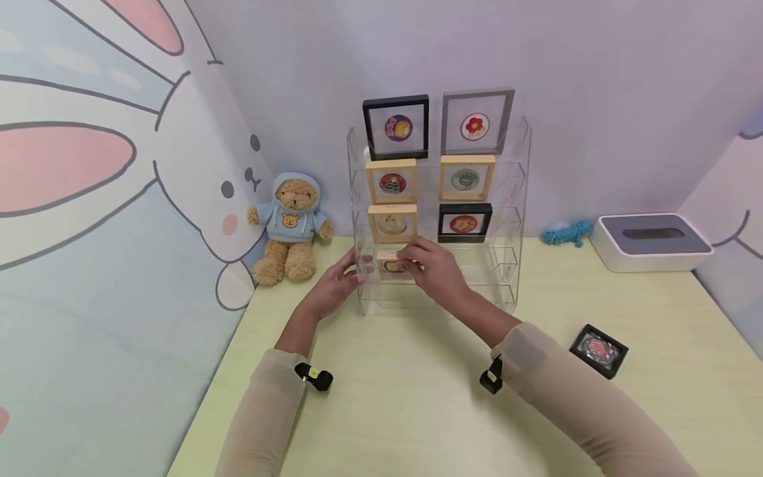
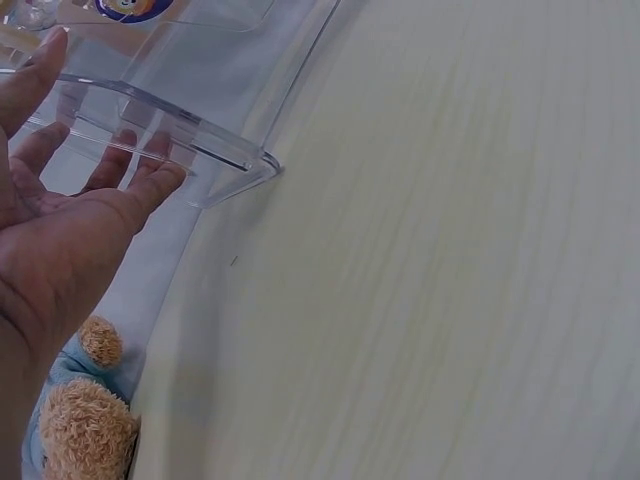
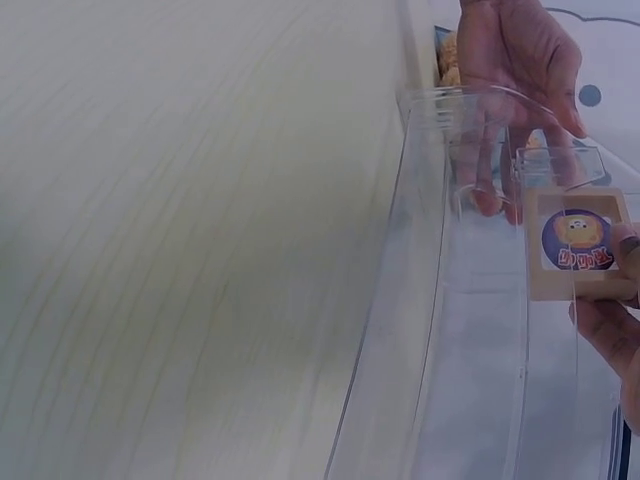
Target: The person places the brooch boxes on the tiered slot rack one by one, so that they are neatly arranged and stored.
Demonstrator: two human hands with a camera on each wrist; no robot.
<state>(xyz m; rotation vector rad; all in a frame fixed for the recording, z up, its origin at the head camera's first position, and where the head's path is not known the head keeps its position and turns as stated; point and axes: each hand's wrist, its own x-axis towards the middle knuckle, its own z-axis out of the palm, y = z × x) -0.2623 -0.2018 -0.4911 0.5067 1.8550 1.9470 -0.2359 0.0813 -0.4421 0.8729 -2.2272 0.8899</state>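
Note:
My right hand [image 1: 440,273] pinches the top of a small light-wood picture frame [image 3: 540,283] with a purple round badge inside. In the head view this frame stands at the left of the fourth tier of a clear acrylic display rack [image 1: 361,291]. My left hand [image 1: 335,290] touches the rack's left side, fingers spread and thumb apart; in the left wrist view the fingers show partly through the clear plastic. Above stand a wood frame with a pale badge [image 1: 392,238], a black frame with a red badge [image 1: 465,239], and further frames on the upper tiers.
A teddy bear [image 1: 291,225] in a blue hoodie sits left of the rack. To the right lie a blue cord bundle [image 1: 566,234], a white and grey tissue box [image 1: 656,260] and a black frame [image 1: 599,350] flat on the pale wooden table [image 1: 405,397].

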